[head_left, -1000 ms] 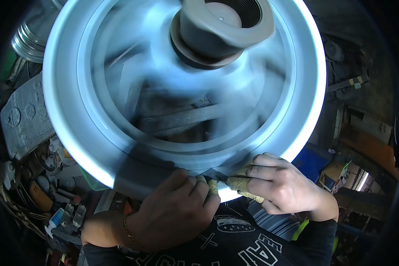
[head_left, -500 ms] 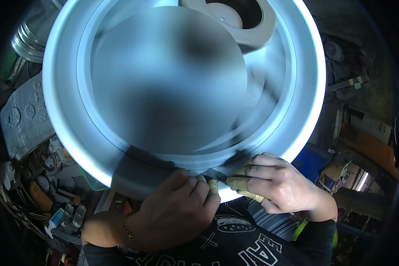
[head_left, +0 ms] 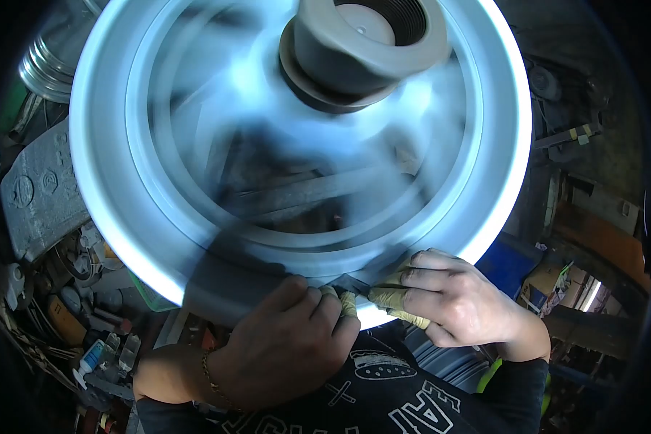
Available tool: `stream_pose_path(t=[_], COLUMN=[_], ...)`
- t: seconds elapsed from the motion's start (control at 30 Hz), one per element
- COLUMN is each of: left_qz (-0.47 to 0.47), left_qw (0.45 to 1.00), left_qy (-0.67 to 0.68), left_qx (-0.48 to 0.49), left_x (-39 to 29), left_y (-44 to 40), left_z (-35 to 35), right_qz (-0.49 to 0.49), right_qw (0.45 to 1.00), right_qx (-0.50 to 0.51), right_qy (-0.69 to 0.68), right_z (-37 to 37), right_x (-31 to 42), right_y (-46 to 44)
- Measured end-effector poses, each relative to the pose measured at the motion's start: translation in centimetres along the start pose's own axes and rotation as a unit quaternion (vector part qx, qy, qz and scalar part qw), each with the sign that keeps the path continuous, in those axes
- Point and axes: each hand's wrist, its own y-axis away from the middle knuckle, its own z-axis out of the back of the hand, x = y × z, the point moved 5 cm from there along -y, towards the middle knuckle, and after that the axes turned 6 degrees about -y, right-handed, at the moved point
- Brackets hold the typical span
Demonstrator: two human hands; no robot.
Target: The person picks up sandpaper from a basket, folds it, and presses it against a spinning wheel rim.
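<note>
A large pale wheel rim [head_left: 108, 145] fills the upper middle of the head view, its inner part blurred by spinning. A big threaded nut [head_left: 340, 50] sits at its hub. At the rim's lower edge, my left hand [head_left: 293, 340] is closed and my right hand [head_left: 459, 300] is closed just to the right. Between their fingertips lies a small dark sheet [head_left: 351, 283], pinched against the rim by both hands. Yellowish wrapping [head_left: 394, 298] covers some fingertips of each hand.
A grey cast metal plate [head_left: 43, 192] leans at the left, above small bottles [head_left: 108, 351]. Stacked metal rims [head_left: 448, 362] stand behind my right forearm. A blue object [head_left: 510, 266] and a cardboard box [head_left: 550, 278] are at the right.
A large blurred round shape that covered the wheel's centre half a second ago no longer shows, and the nut is in full view again. Both hands have stayed in place.
</note>
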Motion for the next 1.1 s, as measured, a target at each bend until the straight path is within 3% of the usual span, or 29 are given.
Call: stream_pose_path(t=[1.1], left_qz=[-0.013], left_qw=[0.999], left_qy=[0.027], left_qx=[-0.025], left_x=[-0.8], left_y=[-0.1], left_z=[0.2], right_qz=[-0.016], right_qw=[0.999], right_qx=[-0.002], right_qy=[0.029], right_z=[1.3], right_x=[1.2], right_y=[1.3])
